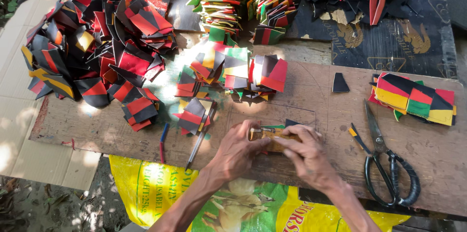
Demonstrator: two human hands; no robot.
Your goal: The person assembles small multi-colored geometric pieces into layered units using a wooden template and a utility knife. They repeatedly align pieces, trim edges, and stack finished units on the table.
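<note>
We see both hands at 6 o'clock on the wooden table (pixel 311 100). The left hand (pixel 239 150) and the right hand (pixel 305 154) are both closed on a small tan block (pixel 272 134), pinching it from either end and pressing it flat onto a green and black piece (pixel 278 126) that peeks out just above the fingers (how much of the piece lies under the block we cannot tell). At 3 o'clock lie black-handled scissors (pixel 389 164), blades shut, and just beside them a short offcut (pixel 357 137). At 2 o'clock sits a neat stack (pixel 413 98) of red, yellow, green and black patches, with one dark scrap (pixel 340 83) near it. At 12 o'clock small bundles (pixel 233 74) of folded patches rest, and at 10 o'clock a loose heap (pixel 97 42) of red and black ones spreads wide. A pen (pixel 199 144) and a red-blue stick (pixel 163 142) lie at 8 o'clock, near the left wrist
</note>
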